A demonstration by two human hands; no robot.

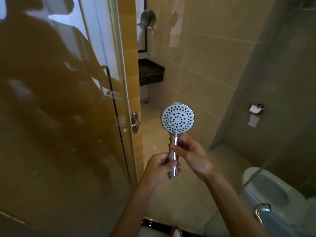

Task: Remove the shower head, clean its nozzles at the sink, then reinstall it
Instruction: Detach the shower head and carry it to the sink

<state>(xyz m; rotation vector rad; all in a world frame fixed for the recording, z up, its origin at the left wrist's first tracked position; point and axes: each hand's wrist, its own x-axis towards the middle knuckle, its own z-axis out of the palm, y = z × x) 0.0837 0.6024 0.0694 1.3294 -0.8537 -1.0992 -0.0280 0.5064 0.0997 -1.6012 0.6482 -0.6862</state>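
Note:
The shower head [177, 118] is held upright in front of me, its round white face with several dark nozzles turned toward the camera. It is detached, with no hose on its chrome handle. My left hand [160, 168] grips the lower part of the handle. My right hand [189, 153] pinches the handle higher up, just below the head, thumb across the chrome.
A glass shower door [59, 117] fills the left, beside a wooden door with a metal handle [135, 123]. A dark stone vanity counter [150, 72] and a round mirror [147, 18] lie ahead. A toilet [266, 190] and a paper holder [255, 111] sit at right.

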